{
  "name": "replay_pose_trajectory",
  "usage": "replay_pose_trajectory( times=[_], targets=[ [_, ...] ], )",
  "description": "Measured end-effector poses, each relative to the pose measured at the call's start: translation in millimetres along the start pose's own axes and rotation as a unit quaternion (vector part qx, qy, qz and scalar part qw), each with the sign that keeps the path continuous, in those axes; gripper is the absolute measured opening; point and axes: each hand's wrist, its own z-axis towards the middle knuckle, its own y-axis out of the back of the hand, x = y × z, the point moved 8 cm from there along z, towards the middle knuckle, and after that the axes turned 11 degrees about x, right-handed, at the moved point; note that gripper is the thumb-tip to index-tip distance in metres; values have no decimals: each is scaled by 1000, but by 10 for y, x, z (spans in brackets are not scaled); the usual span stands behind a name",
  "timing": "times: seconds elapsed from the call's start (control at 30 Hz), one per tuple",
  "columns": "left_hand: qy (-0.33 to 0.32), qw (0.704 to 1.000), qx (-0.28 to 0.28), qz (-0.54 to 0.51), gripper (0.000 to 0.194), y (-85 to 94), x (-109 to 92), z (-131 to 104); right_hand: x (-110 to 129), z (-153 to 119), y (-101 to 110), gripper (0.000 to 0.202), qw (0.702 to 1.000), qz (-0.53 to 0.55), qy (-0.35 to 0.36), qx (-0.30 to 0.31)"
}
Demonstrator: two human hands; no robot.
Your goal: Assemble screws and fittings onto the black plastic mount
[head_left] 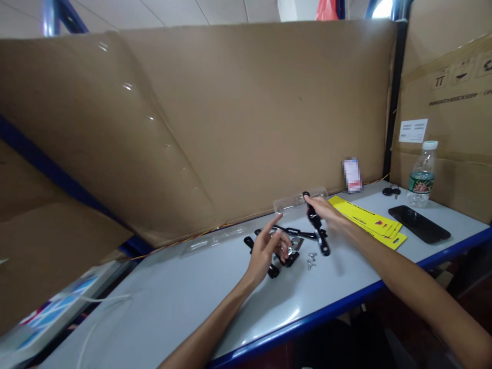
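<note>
My right hand (323, 209) grips the upper end of a black metal bracket (315, 223), which hangs tilted over the table. My left hand (267, 248) hovers over several black metal parts (294, 231), its index finger stretched out and the other fingers curled. A small shiny piece (291, 251) shows at its fingertips; whether the fingers hold it I cannot tell. Several silver wing screws (310, 265) lie on the grey table (184, 297) between my hands, just left of the bracket's lower end.
Yellow cards (365, 218), a black phone (418, 224), a water bottle (422, 177) and keys (391, 191) are at the right. Clear plastic trays (215, 241) lie along the cardboard wall (249, 118). A white cable (89, 338) crosses the left side. The table has a blue front edge.
</note>
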Motion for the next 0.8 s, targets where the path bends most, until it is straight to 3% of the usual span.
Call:
replay_pose_trajectory(
  times=[0.07,0.17,0.3,0.37,0.57,0.8],
  targets=[
    [-24,997,-65,42,56,190,-31,0,-1,55,305,45,988,-148,-12,-50],
    [-43,983,-132,118,42,419,-30,3,-82,92,623,40,930,-351,-65,-84],
    [-45,962,-169,209,39,617,7,30,-252,78,712,38,857,-498,-108,-73],
    [-47,947,-185,257,38,711,3,34,-333,72,677,38,839,-527,-120,-57],
    [-36,899,-217,379,35,980,-20,14,-385,71,587,36,830,-543,-119,-41],
    [-14,864,-207,459,34,1084,42,29,-320,48,555,38,813,-570,-108,-48]
  ],
)
